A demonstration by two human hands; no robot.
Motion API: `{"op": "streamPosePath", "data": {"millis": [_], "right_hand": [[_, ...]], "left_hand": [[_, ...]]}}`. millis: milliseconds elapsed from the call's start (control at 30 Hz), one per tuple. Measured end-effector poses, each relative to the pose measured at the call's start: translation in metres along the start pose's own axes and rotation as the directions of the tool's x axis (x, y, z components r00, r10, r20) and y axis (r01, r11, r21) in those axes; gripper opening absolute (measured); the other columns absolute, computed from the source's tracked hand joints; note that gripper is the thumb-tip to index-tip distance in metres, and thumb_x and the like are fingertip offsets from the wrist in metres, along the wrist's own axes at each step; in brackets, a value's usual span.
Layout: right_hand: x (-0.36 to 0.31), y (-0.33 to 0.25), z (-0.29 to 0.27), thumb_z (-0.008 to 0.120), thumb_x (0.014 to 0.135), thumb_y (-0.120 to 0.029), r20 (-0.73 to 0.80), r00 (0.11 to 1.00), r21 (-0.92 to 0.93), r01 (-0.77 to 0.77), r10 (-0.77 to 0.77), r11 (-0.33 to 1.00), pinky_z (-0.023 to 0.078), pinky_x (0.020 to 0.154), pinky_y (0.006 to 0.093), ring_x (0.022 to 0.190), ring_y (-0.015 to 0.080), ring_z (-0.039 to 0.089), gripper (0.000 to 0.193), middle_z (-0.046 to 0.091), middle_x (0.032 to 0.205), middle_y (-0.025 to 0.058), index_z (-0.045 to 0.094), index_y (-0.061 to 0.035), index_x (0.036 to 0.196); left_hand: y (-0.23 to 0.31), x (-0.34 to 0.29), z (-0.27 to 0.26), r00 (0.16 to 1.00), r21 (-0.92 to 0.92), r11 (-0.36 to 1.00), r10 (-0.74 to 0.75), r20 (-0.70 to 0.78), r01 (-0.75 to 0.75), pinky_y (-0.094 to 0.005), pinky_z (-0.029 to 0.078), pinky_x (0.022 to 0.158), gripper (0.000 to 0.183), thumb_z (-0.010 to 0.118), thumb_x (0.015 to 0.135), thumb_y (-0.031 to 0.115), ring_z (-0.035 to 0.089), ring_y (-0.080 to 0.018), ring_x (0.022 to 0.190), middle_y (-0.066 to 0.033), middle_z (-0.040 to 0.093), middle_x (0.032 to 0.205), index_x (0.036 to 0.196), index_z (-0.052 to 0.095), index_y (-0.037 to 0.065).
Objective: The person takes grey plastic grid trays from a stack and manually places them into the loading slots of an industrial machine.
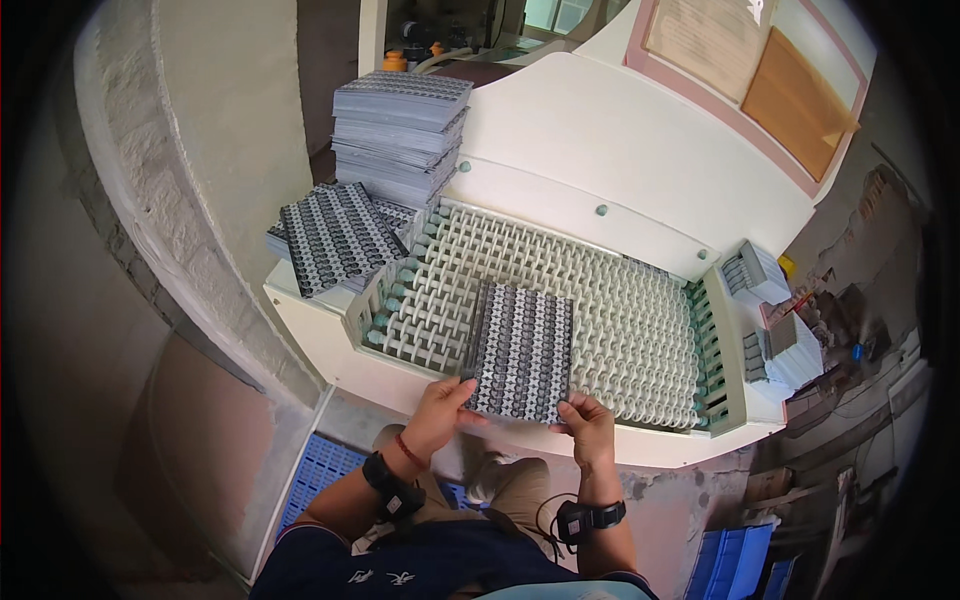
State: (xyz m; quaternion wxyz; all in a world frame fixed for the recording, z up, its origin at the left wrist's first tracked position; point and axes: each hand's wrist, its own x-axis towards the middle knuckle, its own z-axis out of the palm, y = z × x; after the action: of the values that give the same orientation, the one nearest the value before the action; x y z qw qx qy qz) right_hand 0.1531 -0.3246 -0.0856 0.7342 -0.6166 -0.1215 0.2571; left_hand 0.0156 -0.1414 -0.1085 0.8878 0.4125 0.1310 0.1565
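Observation:
A few thin rectangular panels [523, 350] with a black-and-white repeating pattern, like printed circuit board panels, lie over the near part of a conveyor of white roller wheels [630, 340]. My left hand [440, 413] is closed on their near left corner, thumb on top. At the near right corner my right hand [588, 428] pinches the edge between thumb and fingers. The far end of the panels rests on or just above the wheels; I cannot tell which.
On the machine's left side stands a tall stack of panels [400, 135], with more patterned panels [340, 238] lying askew in front. Small grey-white stacks [795, 350] sit on the right ledge. A white machine cover [590, 140] rises behind the rollers. Blue crates [730, 560] stand lower right.

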Motion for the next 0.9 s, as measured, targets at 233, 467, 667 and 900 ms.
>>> {"op": "streamPosePath", "data": {"millis": [233, 467, 667, 900], "right_hand": [[0.024, -0.013, -0.022, 0.058, 0.083, -0.004, -0.047, 0.999, 0.108, -0.004, 0.009, 0.994, 0.051, 0.043, 0.0205, 0.053, 0.0077, 0.052, 0.013, 0.057, 0.072, 0.0038, 0.059, 0.0065, 0.091], [0.056, -0.025, -0.079, 0.061, 0.082, -0.008, -0.187, 0.979, -0.308, 0.016, -0.077, 0.951, 0.044, 0.039, 0.0199, 0.048, 0.0074, 0.050, 0.014, 0.058, 0.067, 0.0027, 0.061, 0.0049, 0.085], [0.071, -0.040, -0.153, 0.063, 0.080, -0.010, -0.338, 0.932, -0.271, 0.034, -0.129, 0.962, 0.040, 0.037, 0.0194, 0.044, 0.0065, 0.049, 0.013, 0.056, 0.062, 0.0008, 0.062, 0.0024, 0.083], [0.070, -0.045, -0.215, 0.068, 0.072, -0.014, -0.312, 0.791, -0.930, -0.141, -0.527, 0.340, 0.048, 0.064, 0.0327, 0.067, 0.0229, 0.061, 0.030, 0.063, 0.073, 0.0108, 0.062, 0.0026, 0.096]], "left_hand": [[0.036, 0.032, -0.003, 0.990, 0.205, 0.979, 0.033, -0.135, -0.005, -0.0263, 0.052, 0.054, 0.022, 0.059, 0.086, 0.020, 0.059, -0.0125, 0.065, -0.0054, 0.062, 0.082, 0.088, 0.061, -0.002], [0.080, 0.048, -0.030, 0.963, 0.940, 0.309, 0.173, -0.206, 0.145, -0.0306, 0.048, 0.055, 0.036, 0.066, 0.079, 0.030, 0.061, -0.0240, 0.069, -0.0120, 0.063, 0.080, 0.092, 0.060, -0.003], [0.061, 0.034, -0.016, 0.760, 0.857, -0.474, 0.476, 0.442, -0.202, -0.0404, 0.041, 0.087, 0.048, 0.067, 0.073, 0.032, 0.047, -0.0323, 0.109, -0.0159, 0.051, 0.116, 0.111, 0.055, 0.006], [0.037, 0.054, -0.027, 0.875, 0.820, -0.467, 0.175, 0.452, -0.330, -0.0492, 0.026, 0.102, 0.059, 0.051, 0.083, 0.047, 0.035, -0.0405, 0.122, -0.0252, 0.040, 0.128, 0.123, 0.046, 0.004]]}}
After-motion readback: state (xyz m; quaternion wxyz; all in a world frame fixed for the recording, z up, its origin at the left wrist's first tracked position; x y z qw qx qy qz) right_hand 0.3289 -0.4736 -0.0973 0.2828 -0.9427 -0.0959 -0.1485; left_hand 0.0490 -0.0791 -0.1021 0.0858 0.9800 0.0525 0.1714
